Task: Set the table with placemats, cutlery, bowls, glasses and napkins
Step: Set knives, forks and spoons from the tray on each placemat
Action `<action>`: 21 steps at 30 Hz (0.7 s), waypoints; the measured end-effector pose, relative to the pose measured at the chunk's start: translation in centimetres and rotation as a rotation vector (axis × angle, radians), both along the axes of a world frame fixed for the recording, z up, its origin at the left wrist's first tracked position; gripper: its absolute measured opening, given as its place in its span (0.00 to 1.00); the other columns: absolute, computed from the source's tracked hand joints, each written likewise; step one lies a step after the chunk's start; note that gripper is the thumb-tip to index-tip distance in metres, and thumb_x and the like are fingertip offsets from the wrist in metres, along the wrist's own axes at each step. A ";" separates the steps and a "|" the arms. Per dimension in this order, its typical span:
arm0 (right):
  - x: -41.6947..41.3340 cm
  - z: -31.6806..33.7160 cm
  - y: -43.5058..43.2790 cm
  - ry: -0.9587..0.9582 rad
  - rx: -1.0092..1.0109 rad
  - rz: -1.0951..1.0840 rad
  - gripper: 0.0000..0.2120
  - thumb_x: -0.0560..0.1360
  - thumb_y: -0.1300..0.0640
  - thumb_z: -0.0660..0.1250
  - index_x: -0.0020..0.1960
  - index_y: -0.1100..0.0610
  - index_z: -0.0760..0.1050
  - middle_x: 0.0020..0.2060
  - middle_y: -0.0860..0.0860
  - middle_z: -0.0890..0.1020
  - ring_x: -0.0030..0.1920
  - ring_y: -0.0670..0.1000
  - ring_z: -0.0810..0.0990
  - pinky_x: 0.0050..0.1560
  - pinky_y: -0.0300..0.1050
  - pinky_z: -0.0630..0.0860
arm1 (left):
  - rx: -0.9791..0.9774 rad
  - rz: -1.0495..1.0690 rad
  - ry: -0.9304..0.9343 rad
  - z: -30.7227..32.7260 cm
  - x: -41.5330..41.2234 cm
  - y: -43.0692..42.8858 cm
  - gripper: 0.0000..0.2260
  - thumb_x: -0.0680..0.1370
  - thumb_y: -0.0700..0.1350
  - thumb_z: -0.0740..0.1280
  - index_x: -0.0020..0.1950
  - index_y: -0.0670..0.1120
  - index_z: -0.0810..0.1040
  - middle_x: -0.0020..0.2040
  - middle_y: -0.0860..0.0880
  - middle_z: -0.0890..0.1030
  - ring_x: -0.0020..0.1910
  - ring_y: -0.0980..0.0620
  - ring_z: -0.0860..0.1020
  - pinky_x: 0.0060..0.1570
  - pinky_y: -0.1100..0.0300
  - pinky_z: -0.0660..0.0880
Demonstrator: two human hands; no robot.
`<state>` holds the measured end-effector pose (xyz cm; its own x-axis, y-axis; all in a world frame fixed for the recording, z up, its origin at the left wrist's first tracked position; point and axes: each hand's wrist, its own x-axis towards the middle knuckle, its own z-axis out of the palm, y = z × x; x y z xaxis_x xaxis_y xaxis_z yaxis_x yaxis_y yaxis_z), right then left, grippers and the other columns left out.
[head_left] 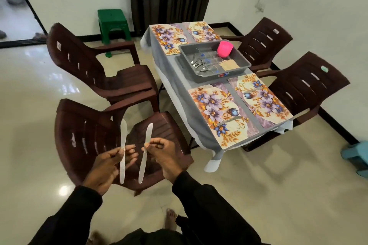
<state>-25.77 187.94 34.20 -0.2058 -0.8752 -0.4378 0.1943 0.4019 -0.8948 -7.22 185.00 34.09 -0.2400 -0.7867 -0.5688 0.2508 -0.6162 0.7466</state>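
Head view: a knife in each hand, standing back from the table.
The left hand pinches the left knife between thumb and fingers, blade up. The right hand pinches the right knife the same way. Both are over the near brown chair. On the grey-clothed table lie four floral placemats, and the two nearest each carry a knife. The grey tray in the middle holds cutlery, glasses, napkins and a pink bowl.
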 end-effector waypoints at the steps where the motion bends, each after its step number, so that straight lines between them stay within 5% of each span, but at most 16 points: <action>1: 1.7 0.2 -0.4 0.016 -0.012 0.021 0.08 0.76 0.61 0.74 0.54 0.60 0.81 0.48 0.58 0.87 0.48 0.54 0.87 0.49 0.52 0.82 | 0.001 0.011 0.004 0.0 1.6 -0.4 0.12 0.85 0.36 0.59 0.62 0.33 0.79 0.58 0.38 0.84 0.59 0.39 0.82 0.53 0.53 0.83; 6: 10.5 1.4 -2.4 0.023 -0.032 0.109 0.16 0.74 0.62 0.77 0.59 0.62 0.80 0.50 0.60 0.86 0.46 0.52 0.86 0.47 0.45 0.83 | -0.036 0.034 -0.007 0.7 10.4 -2.3 0.10 0.82 0.33 0.63 0.60 0.34 0.80 0.54 0.37 0.85 0.53 0.40 0.85 0.49 0.54 0.84; 10: 17.4 1.6 -4.2 0.000 -0.057 0.089 0.13 0.73 0.66 0.76 0.56 0.65 0.79 0.48 0.63 0.84 0.47 0.56 0.83 0.56 0.55 0.81 | -0.099 0.018 -0.040 1.5 17.6 -3.3 0.10 0.79 0.32 0.66 0.60 0.33 0.80 0.54 0.34 0.84 0.50 0.39 0.86 0.50 0.53 0.84; 16: 26.7 1.8 -7.4 -0.018 -0.046 0.128 0.07 0.72 0.64 0.77 0.50 0.61 0.84 0.46 0.59 0.87 0.45 0.56 0.86 0.47 0.46 0.82 | -0.082 0.025 -0.076 2.6 27.3 -4.5 0.09 0.79 0.35 0.70 0.58 0.35 0.82 0.53 0.35 0.85 0.55 0.35 0.84 0.61 0.44 0.79; 21: 32.3 1.8 -11.6 0.000 -0.032 0.204 0.15 0.72 0.62 0.77 0.56 0.68 0.81 0.49 0.63 0.86 0.47 0.59 0.86 0.46 0.45 0.82 | -0.077 0.104 -0.057 2.5 33.2 -7.5 0.11 0.78 0.34 0.71 0.60 0.34 0.82 0.53 0.35 0.85 0.55 0.35 0.84 0.59 0.46 0.81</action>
<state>6.49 176.29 35.98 -0.0223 -0.9122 -0.4092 0.1119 0.4045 -0.9077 25.96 177.54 36.56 -0.1245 -0.8472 -0.5164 0.2662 -0.5299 0.8052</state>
